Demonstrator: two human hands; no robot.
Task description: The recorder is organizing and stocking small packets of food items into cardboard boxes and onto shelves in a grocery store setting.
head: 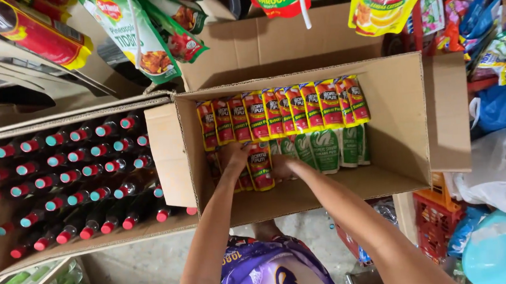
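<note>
Centre frame sits an open cardboard box, sauce pouches standing in a row along its far wall, a second row of pouches just in front. Both hands, left hand and right hand, are inside, either side of one pouch. To the left, touching it, a carton filled with capped bottles. Hanging packets cross the top edge.

Bare concrete floor, hanging snack packets overhead, red plastic crate, crowded shop clutter

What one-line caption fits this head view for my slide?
Both hands, left hand and right hand, reach into a cardboard box, gripping red sauce pouches beside a crate of red-capped bottles.
</note>
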